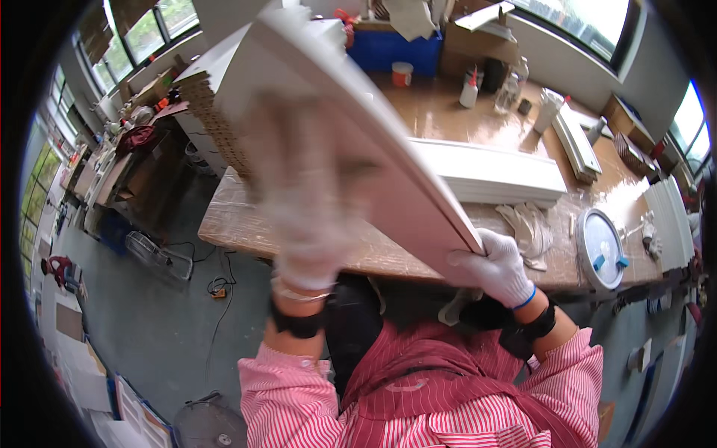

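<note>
A long white panel point(418, 213) is held up at a slant in front of me, its far end toward the upper left. My right hand point(496, 267), in a white knit glove with a blue cuff, is closed around its near end. My left hand point(310, 201), gloved in white too, is smeared by motion against the panel's broad face. Dark patches show by its fingers; whether it holds something there cannot be made out. Beyond the panel, a stack of white panels point(493, 172) lies on the brown, plastic-wrapped table point(328, 250).
Beside the stack lie loose white gloves point(529, 228) and a round lid or tub point(600, 250) with blue pieces. Farther back stand a red-tipped bottle point(469, 89), an orange cup point(402, 74) and a blue bin point(388, 51). Another pile point(205, 112) rises at the left. A cable point(221, 299) crosses the floor.
</note>
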### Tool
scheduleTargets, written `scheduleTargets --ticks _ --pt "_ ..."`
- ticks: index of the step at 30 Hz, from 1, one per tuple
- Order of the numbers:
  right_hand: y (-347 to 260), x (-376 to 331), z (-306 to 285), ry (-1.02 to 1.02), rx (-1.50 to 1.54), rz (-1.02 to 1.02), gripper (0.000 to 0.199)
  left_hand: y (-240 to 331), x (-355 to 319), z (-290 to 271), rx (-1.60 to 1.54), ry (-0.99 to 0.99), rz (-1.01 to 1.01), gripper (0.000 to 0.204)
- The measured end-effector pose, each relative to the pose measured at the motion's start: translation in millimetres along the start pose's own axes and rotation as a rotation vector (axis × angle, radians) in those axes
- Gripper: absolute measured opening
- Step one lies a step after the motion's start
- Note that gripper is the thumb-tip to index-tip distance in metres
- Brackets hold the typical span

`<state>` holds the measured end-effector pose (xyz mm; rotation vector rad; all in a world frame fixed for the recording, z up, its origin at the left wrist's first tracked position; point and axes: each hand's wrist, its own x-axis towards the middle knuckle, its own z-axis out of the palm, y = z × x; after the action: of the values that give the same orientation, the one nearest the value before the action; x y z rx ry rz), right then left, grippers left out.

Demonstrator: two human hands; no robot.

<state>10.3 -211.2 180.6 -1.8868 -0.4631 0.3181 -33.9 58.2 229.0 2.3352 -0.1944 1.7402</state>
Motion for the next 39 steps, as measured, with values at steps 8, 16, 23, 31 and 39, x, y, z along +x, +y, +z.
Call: scheduleTargets --ticks 8,16,23,31,39 --pt "-48 38 -1 0.133 0.611 -0.060 0.025 38 -87 18 -0.412 -0.554 0.078 0.088" --pt "-78 61 21 0.231 0.775 -0.104 0.029 42 -104 24 -0.218 -0.404 0.134 0.070" --pt "-114 27 41 -0.303 0.450 -0.383 0.049 13 -40 20 -1.148 0.329 -0.952 0.042" --pt "-65 6 5 -0.213 0.354 -0.170 0.038 -138 28 26 -1.464 0.302 -1.270 0.041" --pt "-17 0 -20 0.038 0.406 -0.025 0.035 -188 61 50 -1.288 0.251 -1.333 0.040"
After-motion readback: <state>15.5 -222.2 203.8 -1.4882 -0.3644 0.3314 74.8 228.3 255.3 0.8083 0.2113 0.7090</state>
